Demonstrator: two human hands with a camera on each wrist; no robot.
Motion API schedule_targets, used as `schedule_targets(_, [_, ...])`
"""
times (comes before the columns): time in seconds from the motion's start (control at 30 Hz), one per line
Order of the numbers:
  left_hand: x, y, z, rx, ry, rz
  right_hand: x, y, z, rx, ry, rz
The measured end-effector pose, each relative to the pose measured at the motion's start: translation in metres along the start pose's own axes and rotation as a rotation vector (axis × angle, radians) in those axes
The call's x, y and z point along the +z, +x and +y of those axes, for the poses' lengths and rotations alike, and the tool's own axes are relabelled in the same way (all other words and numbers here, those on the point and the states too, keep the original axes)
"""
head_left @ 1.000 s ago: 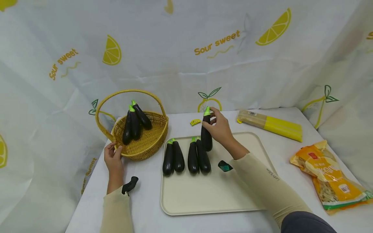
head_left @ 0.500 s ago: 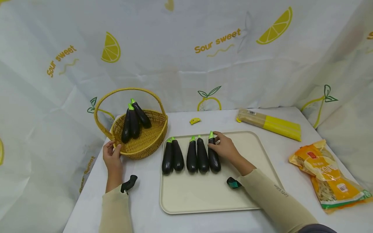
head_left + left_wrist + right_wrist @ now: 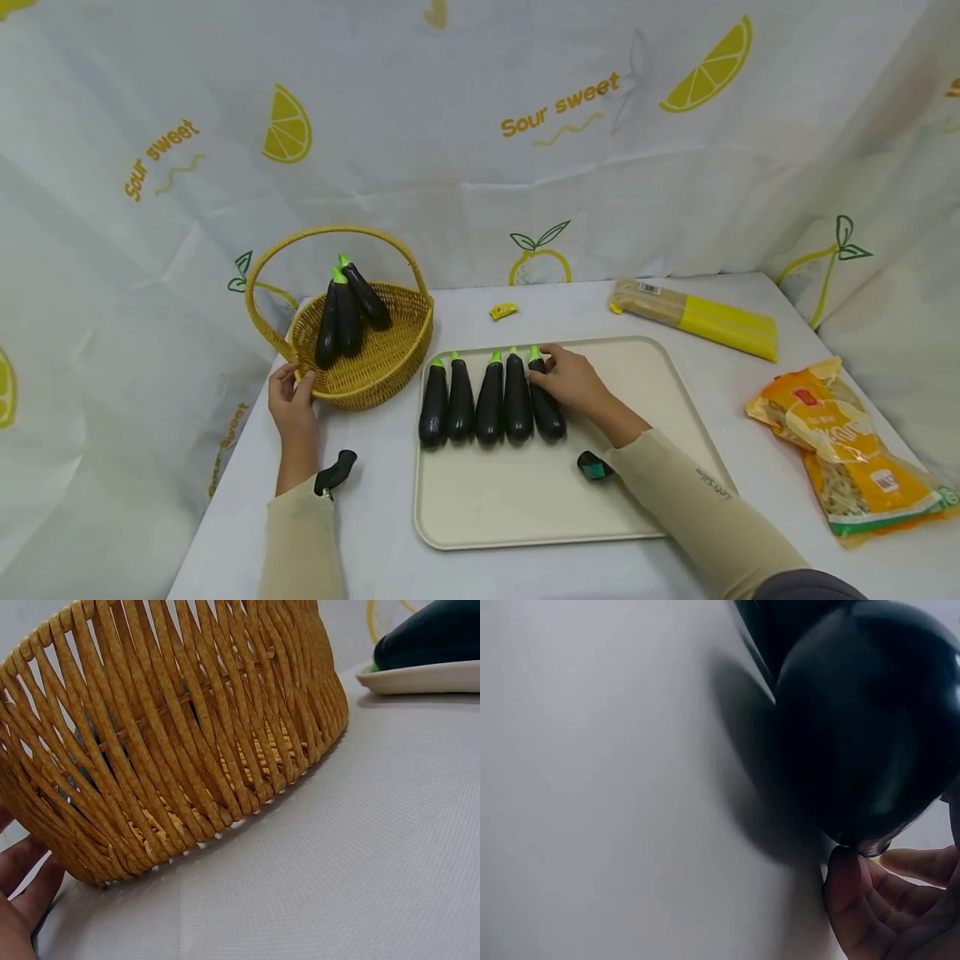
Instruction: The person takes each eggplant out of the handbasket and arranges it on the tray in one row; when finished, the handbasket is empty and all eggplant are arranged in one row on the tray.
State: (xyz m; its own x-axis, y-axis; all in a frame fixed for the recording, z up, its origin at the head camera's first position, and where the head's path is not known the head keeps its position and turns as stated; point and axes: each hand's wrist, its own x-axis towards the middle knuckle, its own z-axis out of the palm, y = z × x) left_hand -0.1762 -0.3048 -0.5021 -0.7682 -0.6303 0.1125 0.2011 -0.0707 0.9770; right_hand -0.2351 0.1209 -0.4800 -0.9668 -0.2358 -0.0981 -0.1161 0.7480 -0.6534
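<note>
My right hand [image 3: 576, 385] pinches the upper part of a dark purple eggplant [image 3: 548, 414] with a green cap, the rightmost of a row on the beige tray [image 3: 495, 504]. The other eggplants [image 3: 491, 404] lie side by side to its left, caps toward the back. In the right wrist view the eggplant's round end [image 3: 870, 727] fills much of the right side, with the fingers [image 3: 847, 900] below it. My left hand [image 3: 292, 407] holds the near left rim of a wicker basket [image 3: 401, 362]. Inside the basket are three eggplants [image 3: 347, 317].
A small yellow packet [image 3: 503, 311] lies behind the tray. To the right are a long brown-and-yellow package [image 3: 697, 321] and an orange bag [image 3: 843, 450] of dried food. A printed white cloth [image 3: 465, 167] hangs behind the table.
My right hand has lowered the eggplant from above the tray to the row's right end, then shifted left with it. Eggplants in the row now lie more evenly spaced. My left hand stays at the basket.
</note>
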Motion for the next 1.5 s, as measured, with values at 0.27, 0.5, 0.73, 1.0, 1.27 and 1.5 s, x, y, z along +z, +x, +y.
schedule_targets(0.27, [0.002,0.001,-0.001,-0.003,-0.007,-0.002,-0.014,0.0,0.001,-0.017,-0.008,0.038])
schedule_targets(0.5, [0.002,0.003,-0.003,0.011,-0.03,-0.004,-0.024,0.0,0.0,-0.001,-0.04,0.021])
schedule_targets(0.73, [0.003,0.004,0.0,0.031,-0.048,-0.008,-0.015,-0.002,0.0,-0.009,-0.054,-0.021])
schedule_targets(1.0, [0.003,0.0,0.001,0.014,-0.037,0.003,-0.009,-0.01,-0.005,-0.011,-0.052,0.004])
schedule_targets(1.27, [0.003,-0.001,-0.001,0.019,-0.035,0.017,-0.016,-0.01,-0.002,-0.011,-0.064,0.014])
schedule_targets(1.5, [0.002,0.0,-0.002,0.014,-0.03,0.005,-0.03,-0.001,-0.022,-0.061,-0.059,0.034])
